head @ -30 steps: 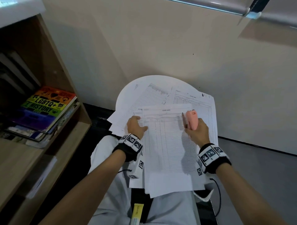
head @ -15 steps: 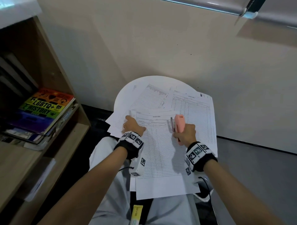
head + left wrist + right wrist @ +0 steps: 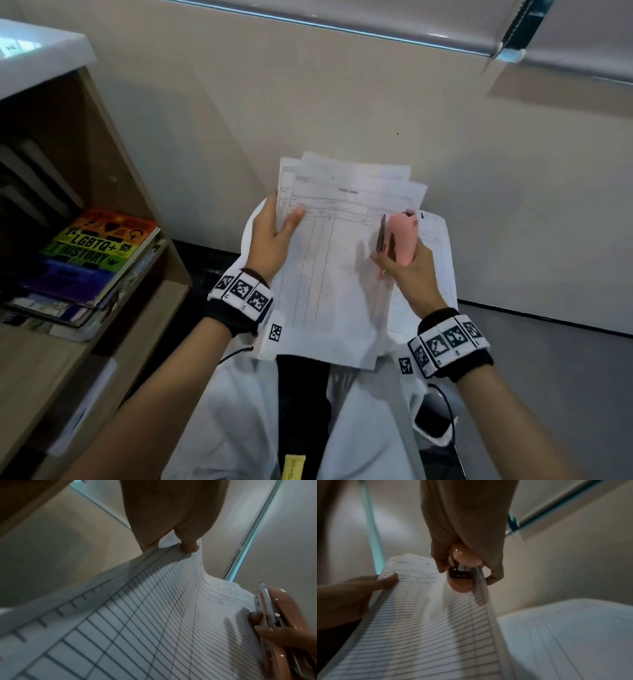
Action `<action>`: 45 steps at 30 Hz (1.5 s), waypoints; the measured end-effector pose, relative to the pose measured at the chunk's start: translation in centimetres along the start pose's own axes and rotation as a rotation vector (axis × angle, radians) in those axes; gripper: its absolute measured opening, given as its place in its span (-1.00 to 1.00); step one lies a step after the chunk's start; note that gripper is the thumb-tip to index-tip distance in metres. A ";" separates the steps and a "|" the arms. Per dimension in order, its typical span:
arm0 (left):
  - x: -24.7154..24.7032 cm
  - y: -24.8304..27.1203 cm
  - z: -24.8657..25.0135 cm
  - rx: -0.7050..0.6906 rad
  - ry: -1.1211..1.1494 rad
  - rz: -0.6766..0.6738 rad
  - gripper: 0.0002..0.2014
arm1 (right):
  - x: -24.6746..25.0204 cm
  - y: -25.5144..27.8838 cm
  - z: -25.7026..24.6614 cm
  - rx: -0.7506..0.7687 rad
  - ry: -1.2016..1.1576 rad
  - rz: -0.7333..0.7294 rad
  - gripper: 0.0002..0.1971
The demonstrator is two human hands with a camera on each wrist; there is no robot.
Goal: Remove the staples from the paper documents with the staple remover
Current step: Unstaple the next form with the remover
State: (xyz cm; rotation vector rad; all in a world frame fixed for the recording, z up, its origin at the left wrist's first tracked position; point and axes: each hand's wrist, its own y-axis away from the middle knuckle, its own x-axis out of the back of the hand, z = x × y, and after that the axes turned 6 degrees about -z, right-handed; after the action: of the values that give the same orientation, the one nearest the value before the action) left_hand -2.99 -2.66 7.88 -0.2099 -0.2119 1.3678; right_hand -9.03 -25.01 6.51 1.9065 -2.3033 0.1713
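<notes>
Above the small white bench (image 3: 253, 219), in the head view, the left hand (image 3: 270, 236) pinches the upper left edge of a fanned sheaf of paper documents (image 3: 329, 274), thumb on the printed top sheet and fingers behind, so the sheets tilt up clear of the surface. The right hand (image 3: 407, 274) is clenched round the pink staple remover (image 3: 404, 240) at the sheaf's right edge, its metal blade pointing up beside the paper. More sheets (image 3: 442, 260) lie flat on the bench under that hand. A wooden shelf (image 3: 150, 212) with stacked books (image 3: 92, 253) stands to the left.

From the left wrist, the thumb (image 3: 188, 547) presses the ruled sheet's corner, and the staple remover (image 3: 281, 622) sits at the far edge, held by the other hand's fingers (image 3: 267, 632).

From the right wrist, the fingers (image 3: 440, 561) wrap the staple remover (image 3: 464, 555), which touches the paper documents (image 3: 426, 615) near their top edge; whether it has caught a staple cannot be told.
</notes>
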 end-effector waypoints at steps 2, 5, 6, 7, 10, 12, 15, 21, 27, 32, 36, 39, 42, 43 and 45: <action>0.4 -1.1 2.7 -0.100 -0.002 0.033 -0.68 | 0.4 0.3 -2.8 0.129 -0.076 0.057 -0.50; 0.8 -2.4 5.9 -0.201 0.075 0.034 -0.66 | 1.4 -0.1 -5.3 0.246 -0.117 0.075 -0.35; 0.8 -2.6 6.4 -0.215 0.087 0.023 -0.63 | 1.6 -0.3 -5.8 0.256 -0.115 0.066 -0.30; 0.6 -2.8 6.6 -0.222 0.076 0.012 -0.60 | 1.7 -0.5 -5.9 0.259 -0.108 0.046 -0.27; 0.0 -3.1 6.3 -0.222 0.037 0.008 -0.66 | 1.5 -0.8 -6.1 0.240 -0.084 0.004 -0.16; -0.1 -3.1 6.0 -0.235 0.040 0.019 -0.68 | 1.5 -0.7 -6.0 0.238 -0.089 0.002 -0.17; -0.2 -2.8 5.1 -0.216 -0.013 0.007 -0.61 | 1.3 -0.3 -5.8 0.252 -0.095 0.000 -0.28; -1.0 -2.9 4.8 -0.261 -0.085 0.089 -0.71 | 0.6 -0.6 -6.9 0.335 -0.068 0.053 -0.38; -1.4 -2.7 3.2 -0.186 -0.057 0.038 -0.61 | 0.4 -0.6 -6.2 0.336 -0.066 0.018 -0.23; -1.9 -3.0 3.2 -0.186 -0.068 0.042 -0.77 | 0.6 -1.0 -5.7 0.300 -0.070 0.031 -0.29; -2.0 -3.1 3.4 -0.231 -0.042 0.061 -0.71 | 1.4 -1.8 -5.7 0.254 -0.096 0.058 -0.15; -2.0 -2.6 2.1 -0.161 0.004 0.061 -0.58 | 1.3 -1.5 -4.6 0.174 -0.084 0.059 -0.01; -2.0 -2.6 2.1 -0.159 0.030 0.072 -0.38 | 1.5 -1.4 -3.6 0.152 -0.094 0.062 -0.02; -1.9 -2.8 2.5 -0.200 0.011 0.084 -0.30 | 1.7 -1.5 -3.5 0.165 -0.090 0.068 -0.08; -1.5 -3.5 3.7 -0.317 -0.090 0.101 -0.14 | 2.1 -1.7 -3.5 0.206 -0.064 0.075 -0.24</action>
State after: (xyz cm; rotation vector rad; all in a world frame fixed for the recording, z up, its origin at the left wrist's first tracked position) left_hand -0.95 -4.69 12.41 -0.4289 -0.5000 1.4409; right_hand -7.64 -26.76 10.33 1.9449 -2.4874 0.3749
